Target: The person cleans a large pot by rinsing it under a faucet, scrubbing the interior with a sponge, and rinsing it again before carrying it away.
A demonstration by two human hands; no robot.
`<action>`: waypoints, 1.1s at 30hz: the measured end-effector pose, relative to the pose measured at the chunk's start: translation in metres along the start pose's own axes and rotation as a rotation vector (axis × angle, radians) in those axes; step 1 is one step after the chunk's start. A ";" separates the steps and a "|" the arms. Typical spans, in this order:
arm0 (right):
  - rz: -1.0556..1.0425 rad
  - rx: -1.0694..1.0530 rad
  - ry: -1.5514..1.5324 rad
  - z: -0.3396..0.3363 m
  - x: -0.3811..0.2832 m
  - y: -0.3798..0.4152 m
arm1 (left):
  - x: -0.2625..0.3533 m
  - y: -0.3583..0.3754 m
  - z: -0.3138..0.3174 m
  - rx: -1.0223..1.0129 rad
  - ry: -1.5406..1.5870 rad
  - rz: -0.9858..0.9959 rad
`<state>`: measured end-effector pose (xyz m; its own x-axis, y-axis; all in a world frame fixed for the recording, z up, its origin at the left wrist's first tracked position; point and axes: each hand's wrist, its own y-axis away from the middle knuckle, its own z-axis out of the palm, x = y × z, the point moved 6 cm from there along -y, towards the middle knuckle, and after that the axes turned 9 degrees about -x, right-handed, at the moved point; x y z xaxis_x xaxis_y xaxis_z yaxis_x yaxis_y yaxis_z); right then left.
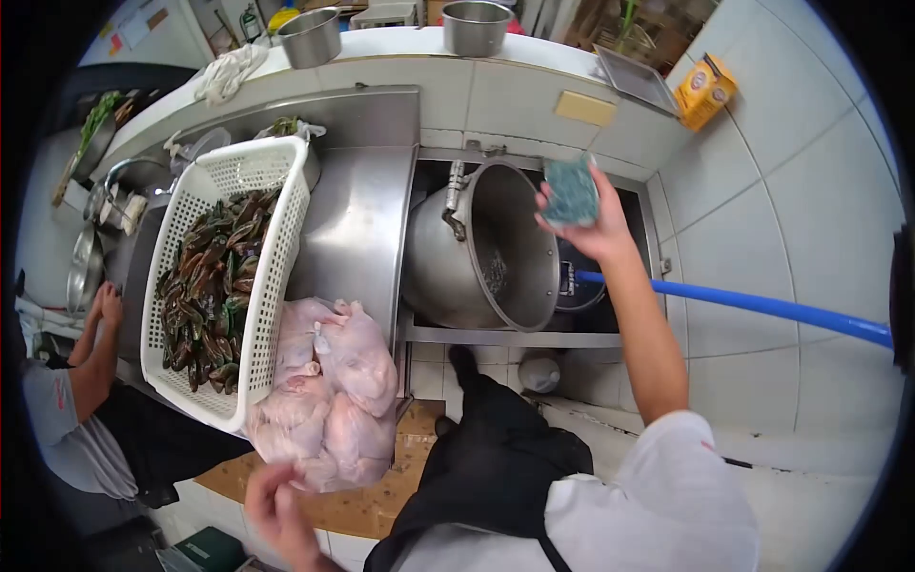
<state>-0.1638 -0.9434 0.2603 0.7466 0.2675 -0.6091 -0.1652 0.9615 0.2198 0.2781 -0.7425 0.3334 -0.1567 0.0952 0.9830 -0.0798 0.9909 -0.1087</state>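
My right hand (602,217) is raised over the sink's right side, fingers closed around a green scouring pad (570,194). Below and left of it a large metal stockpot (438,257) lies tipped in the sink, its mouth facing right and a little water inside. My left hand (278,510), slightly blurred, is low at the bottom left with its fingers loosely apart and nothing in them. Just above that hand, plastic-wrapped whole raw chickens (348,400) rest at the counter's front edge. Beside them stands a white perforated basket (265,329) full of mussels (214,286).
A blue pole (762,307) crosses from the right into the sink. On the ledge are two metal pots (311,38), a metal tray (637,81) and a yellow-orange box (706,91). Another person's hands (108,303) are at the left counter.
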 end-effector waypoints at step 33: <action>0.211 0.472 -0.287 -0.268 0.134 0.023 | -0.143 -0.230 0.555 -1.504 -1.469 1.108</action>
<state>-0.2396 -0.8687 -0.0204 0.8843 0.3587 -0.2990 -0.0735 0.7392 0.6694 -0.2278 -1.0374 0.1360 0.0039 0.9917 -0.1281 0.8699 0.0598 0.4895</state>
